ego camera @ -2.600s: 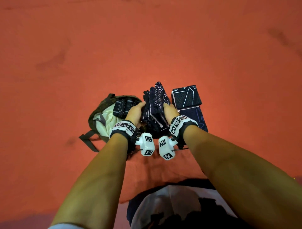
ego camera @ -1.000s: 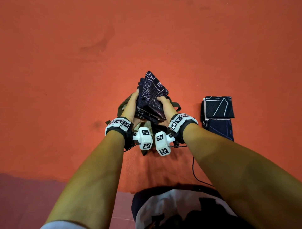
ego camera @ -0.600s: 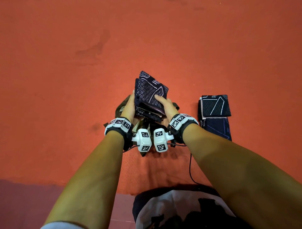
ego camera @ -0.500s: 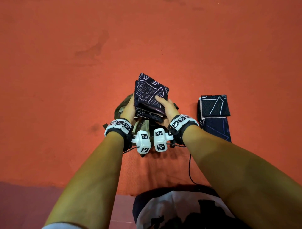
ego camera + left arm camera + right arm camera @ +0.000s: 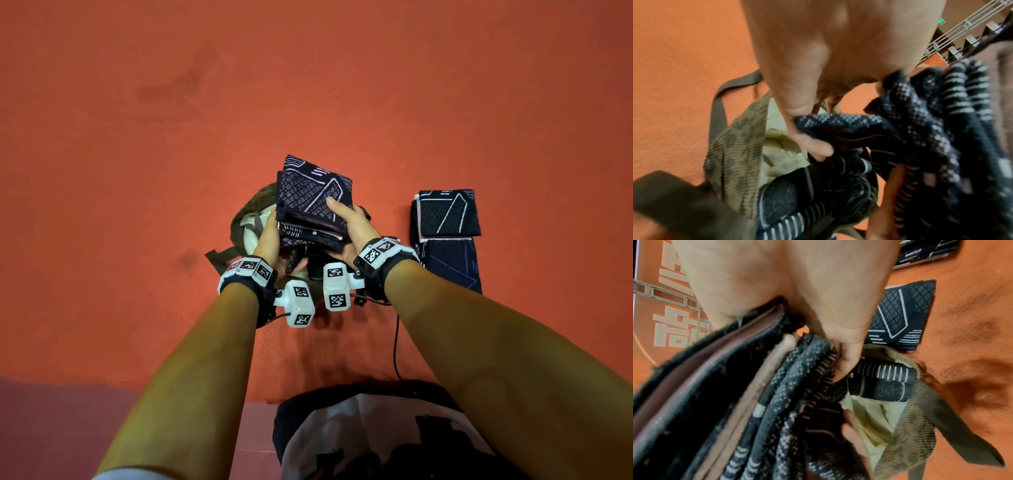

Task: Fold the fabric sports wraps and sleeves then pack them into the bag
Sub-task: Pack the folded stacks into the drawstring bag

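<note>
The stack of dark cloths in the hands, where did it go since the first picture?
Both hands, left hand and right hand, carried the stack of folded wraps from the floor beside the bag to above its opening, tipping it flatter. They keep gripping it. The two folded pieces on the floor stayed put.

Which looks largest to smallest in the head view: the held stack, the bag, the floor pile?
1. Floor pile.
2. Held stack, though it is nearer the camera, so unsure.
3. Bag, mostly hidden beneath the stack.
</note>
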`<state>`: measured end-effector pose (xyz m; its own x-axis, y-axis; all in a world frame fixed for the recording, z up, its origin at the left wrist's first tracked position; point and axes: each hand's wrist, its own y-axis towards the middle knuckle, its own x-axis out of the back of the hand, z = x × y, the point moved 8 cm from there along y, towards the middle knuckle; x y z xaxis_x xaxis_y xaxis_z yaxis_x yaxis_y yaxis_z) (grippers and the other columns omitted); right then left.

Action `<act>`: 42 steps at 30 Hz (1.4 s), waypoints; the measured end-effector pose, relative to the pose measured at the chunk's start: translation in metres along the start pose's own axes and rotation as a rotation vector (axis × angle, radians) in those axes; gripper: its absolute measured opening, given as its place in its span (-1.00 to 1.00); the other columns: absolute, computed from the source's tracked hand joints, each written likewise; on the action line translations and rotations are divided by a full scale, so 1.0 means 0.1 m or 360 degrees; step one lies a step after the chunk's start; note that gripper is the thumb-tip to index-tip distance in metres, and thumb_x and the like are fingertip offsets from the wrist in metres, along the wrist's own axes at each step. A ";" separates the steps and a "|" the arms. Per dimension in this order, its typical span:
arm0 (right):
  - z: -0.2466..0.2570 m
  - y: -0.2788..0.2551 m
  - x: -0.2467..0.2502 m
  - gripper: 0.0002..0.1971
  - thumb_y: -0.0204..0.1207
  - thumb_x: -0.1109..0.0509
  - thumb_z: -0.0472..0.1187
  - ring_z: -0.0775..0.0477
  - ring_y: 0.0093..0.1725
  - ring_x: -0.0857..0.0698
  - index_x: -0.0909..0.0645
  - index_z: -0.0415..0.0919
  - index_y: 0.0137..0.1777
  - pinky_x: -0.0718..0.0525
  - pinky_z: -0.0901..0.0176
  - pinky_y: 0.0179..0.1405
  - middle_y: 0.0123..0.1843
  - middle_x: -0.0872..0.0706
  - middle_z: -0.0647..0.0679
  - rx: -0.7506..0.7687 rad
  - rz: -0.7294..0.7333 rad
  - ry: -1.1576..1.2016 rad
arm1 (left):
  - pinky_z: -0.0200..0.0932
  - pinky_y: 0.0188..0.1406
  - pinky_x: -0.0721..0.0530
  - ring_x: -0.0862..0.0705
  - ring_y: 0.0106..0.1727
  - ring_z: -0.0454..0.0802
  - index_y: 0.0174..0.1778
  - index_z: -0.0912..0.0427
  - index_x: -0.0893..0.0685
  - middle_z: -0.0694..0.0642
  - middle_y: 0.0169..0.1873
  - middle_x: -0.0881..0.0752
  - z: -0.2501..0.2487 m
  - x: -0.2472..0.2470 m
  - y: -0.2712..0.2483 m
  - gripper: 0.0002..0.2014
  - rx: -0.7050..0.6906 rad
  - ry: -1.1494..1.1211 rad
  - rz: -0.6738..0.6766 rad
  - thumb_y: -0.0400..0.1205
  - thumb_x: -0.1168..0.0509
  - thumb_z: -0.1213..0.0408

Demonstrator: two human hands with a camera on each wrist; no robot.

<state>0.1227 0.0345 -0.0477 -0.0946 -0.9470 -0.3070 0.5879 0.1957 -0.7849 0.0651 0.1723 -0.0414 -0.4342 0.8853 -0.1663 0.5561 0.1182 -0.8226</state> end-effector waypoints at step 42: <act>-0.64 0.47 -0.63 -0.23 0.47 -0.36 0.14 -0.33 0.42 -0.58 -0.32 -0.25 0.60 -0.54 -0.24 0.44 0.49 -0.55 -0.22 -0.0043 0.0070 -0.1236 | -0.03 -0.08 -0.70 -0.77 -0.15 0.05 -0.03 0.05 -0.74 0.03 -0.22 -0.83 -0.25 0.99 0.22 -0.81 -0.0435 0.0087 -0.0456 0.50 -0.47 0.08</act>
<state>0.1054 0.1193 -0.0998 0.5243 -0.8431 0.1193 0.5575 0.2340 -0.7965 0.0519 0.2738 -0.0620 -0.5649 0.8208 0.0843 0.5891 0.4727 -0.6554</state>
